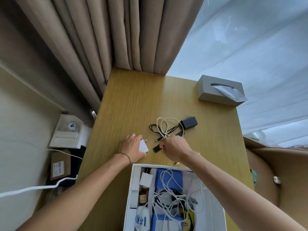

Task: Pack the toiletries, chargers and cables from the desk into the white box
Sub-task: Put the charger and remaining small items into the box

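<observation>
Both hands busy: left hand (133, 147) grips white charger (144, 145); right hand (175, 147) pinches white cable (165, 129) nr desk (130, 100) middle.

On the wooden desk (133, 97) the left hand (131, 147) grips a white charger (144, 145), prongs pointing away. Just beside it, the right hand (175, 147) pinches a white cable (164, 125) tangled with the black adapter (189, 122) and its cord. A small black object (156, 149) lies between the hands. The white box (133, 189) near the desk's front edge holds bottles, blue packets and cables. A grey tissue box (218, 90) sits at the far right.
</observation>
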Action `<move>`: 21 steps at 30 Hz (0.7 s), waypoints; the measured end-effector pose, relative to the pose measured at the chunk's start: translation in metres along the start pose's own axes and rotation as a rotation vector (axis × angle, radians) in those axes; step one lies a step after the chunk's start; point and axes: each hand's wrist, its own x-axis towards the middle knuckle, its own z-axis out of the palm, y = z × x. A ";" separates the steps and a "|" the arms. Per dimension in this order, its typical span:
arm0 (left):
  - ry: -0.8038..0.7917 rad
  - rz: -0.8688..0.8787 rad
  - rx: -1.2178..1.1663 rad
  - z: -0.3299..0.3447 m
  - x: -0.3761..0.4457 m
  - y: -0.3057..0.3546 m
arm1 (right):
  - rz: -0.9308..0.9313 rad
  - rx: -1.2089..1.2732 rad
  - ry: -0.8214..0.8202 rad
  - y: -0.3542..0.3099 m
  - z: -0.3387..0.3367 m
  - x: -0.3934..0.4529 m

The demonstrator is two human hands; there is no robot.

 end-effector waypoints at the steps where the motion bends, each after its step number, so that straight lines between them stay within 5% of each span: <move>1: 0.018 0.020 0.004 0.000 0.001 0.000 | -0.012 -0.022 -0.011 -0.001 0.002 0.005; 4: 0.060 -0.008 -0.073 -0.005 0.000 -0.004 | -0.057 -0.107 -0.035 -0.003 0.008 0.018; 10: 0.061 -0.163 -0.603 -0.027 -0.020 -0.022 | -0.190 -0.351 -0.069 -0.004 0.017 0.032; 17: -0.026 -0.223 -1.147 -0.052 -0.056 -0.019 | -0.382 -0.588 -0.078 -0.014 0.027 0.048; 21: -0.125 -0.262 -1.305 -0.063 -0.070 -0.012 | -0.336 -0.548 -0.118 -0.017 0.027 0.058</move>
